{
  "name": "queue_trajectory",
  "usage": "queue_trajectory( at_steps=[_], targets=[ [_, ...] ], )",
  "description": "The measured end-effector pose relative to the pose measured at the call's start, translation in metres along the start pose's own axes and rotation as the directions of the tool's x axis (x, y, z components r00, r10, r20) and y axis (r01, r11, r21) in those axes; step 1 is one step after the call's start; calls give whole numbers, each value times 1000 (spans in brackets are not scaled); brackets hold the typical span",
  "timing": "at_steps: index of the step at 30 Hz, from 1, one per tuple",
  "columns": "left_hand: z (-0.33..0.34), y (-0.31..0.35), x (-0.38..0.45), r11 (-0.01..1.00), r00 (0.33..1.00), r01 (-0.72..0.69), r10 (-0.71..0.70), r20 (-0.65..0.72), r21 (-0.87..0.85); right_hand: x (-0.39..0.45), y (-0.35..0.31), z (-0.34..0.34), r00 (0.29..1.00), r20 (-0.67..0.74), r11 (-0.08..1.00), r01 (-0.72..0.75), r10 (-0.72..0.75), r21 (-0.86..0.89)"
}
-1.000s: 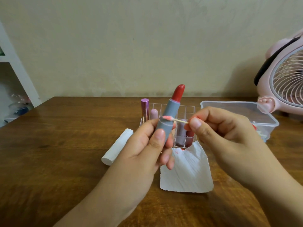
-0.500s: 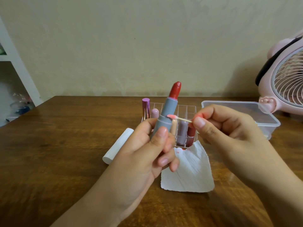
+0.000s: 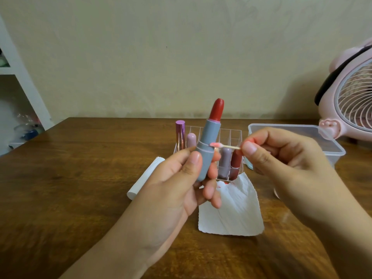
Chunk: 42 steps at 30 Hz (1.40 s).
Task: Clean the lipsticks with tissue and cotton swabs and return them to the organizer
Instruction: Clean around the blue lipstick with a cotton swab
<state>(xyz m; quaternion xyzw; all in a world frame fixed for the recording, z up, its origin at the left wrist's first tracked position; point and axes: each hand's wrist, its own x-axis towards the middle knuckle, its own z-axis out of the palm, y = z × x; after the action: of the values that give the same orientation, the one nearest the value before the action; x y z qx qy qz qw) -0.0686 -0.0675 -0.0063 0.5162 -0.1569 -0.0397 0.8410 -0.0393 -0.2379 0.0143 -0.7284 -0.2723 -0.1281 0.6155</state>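
My left hand (image 3: 177, 186) grips an open grey lipstick (image 3: 207, 146) nearly upright, its red bullet pointing up and slightly right. My right hand (image 3: 281, 164) pinches a cotton swab (image 3: 225, 146) by its wooden stick. The swab's pink-stained tip touches the ridge of the grey tube on its right side. Behind the hands stands a clear organizer (image 3: 229, 135) holding several capped lipsticks, among them a shiny purple one (image 3: 179, 135). A white tissue (image 3: 231, 212) with red smears lies on the table in front of the organizer.
A white cylindrical cap or tube (image 3: 145, 178) lies on the wooden table (image 3: 70, 178) left of my left hand. A clear lidded plastic box (image 3: 314, 135) sits at the right, a pink fan (image 3: 350, 101) behind it. A white shelf (image 3: 22, 81) stands at the far left.
The lipstick has turned more upright in my left hand. The swab tip has slid from the tube's left front round to its right side along the ridge.
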Motion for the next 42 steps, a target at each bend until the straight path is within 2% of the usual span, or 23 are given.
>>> queue_trajectory(
  at_steps=[6,11,17,20,29,33,37,42],
  targets=[
    [2,-4,0,992,998,54,-52,22,-112,-2,1,12,998,57,999,23,-24,31],
    [2,-3,0,996,999,47,-46,12,-70,-1,4,6,999,45,1000,2,-2,8],
    [3,-3,0,984,996,80,-75,39,-157,1,7,4,994,108,998,-28,22,53],
    [4,-4,0,986,997,76,-71,35,-146,0,5,8,995,101,994,-29,18,107],
    [1,-1,-1,959,987,132,-104,121,-251,2,10,0,987,131,993,-98,89,66],
    [2,1,-3,968,987,149,-132,96,-203,1,7,6,988,136,986,-98,80,137],
    [2,2,-3,957,984,143,-109,144,-253,1,6,6,988,130,977,-105,82,185],
    [2,1,-1,959,988,116,-86,125,-259,3,12,-3,990,97,982,-116,102,149]
  ],
)
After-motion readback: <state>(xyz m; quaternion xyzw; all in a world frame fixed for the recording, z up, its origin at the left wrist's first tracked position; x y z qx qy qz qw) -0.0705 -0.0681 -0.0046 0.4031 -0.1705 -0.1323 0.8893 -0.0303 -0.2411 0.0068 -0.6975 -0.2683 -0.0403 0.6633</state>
